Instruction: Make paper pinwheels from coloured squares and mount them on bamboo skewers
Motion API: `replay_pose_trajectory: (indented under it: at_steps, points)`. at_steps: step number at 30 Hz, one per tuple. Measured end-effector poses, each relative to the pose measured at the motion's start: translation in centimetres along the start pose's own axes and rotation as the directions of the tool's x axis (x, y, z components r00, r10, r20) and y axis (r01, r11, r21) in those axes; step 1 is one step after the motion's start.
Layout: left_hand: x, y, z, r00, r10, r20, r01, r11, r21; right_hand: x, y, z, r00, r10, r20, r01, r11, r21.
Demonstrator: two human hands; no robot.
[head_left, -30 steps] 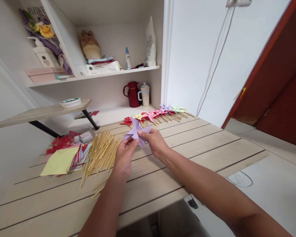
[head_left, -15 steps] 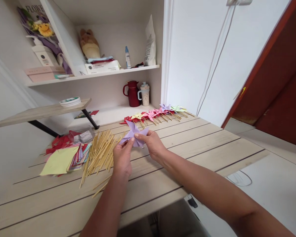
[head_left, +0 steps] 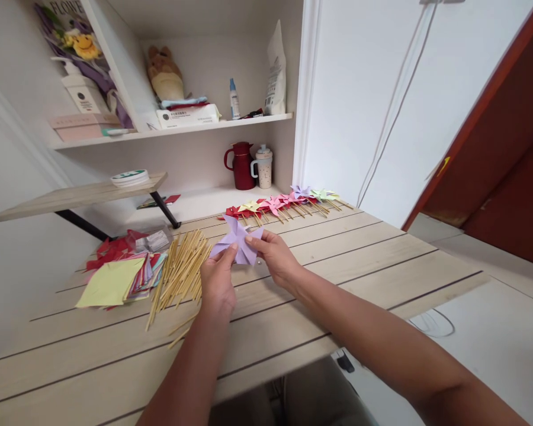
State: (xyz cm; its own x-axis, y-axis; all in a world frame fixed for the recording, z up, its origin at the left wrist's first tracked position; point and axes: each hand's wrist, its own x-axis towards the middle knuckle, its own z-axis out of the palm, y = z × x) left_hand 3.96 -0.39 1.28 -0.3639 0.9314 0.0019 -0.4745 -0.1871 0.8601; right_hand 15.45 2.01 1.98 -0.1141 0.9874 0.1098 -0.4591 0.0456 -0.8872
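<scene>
A purple paper pinwheel (head_left: 238, 238) is held up over the table between my two hands. My left hand (head_left: 218, 280) pinches its lower left side with the thumb on the front. On the right side, my right hand (head_left: 275, 255) grips a blade between thumb and fingers. The fingers behind the paper are partly hidden. Thin wooden sticks (head_left: 182, 263) lie in a loose pile just left of my left hand. Behind the hands, a row of finished pinwheels on sticks (head_left: 275, 205) in red, yellow, pink, purple and green lies along the table's back.
Left of the sticks is a stack of coloured paper squares (head_left: 111, 283), with red paper (head_left: 115, 251) and a clear plastic bag (head_left: 155, 239) behind. A small raised shelf (head_left: 80, 195) stands at the back left. A red jug (head_left: 241, 167) and a cup (head_left: 263, 168) stand in the cabinet.
The view has shifted slightly. The pinwheel has turned a little to face me more, with its blades more spread out. Both hands still hold it.
</scene>
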Motion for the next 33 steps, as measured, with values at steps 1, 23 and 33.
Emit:
replay_pose_trajectory:
  at_steps: [1, 23, 33]
  points:
    - [0.2, 0.4, -0.1, 1.000, -0.021, -0.015, 0.021, 0.999, -0.029, 0.1, 0.0, -0.2, 0.999, -0.029, 0.018, 0.029, 0.999, -0.023]
    - [1.0, 2.4, -1.2, 0.983, -0.179, 0.043, 0.184, 0.952, -0.244, -0.1, 0.7, -1.7, 0.692, -0.581, 0.429, 0.710, 0.438, -0.551]
    - [0.6, 1.9, -1.1, 0.987, -0.068, 0.146, 0.085, 0.990, -0.113, -0.6, -0.3, -1.1, 0.781, -0.560, 0.275, 0.607, 0.579, -0.544]
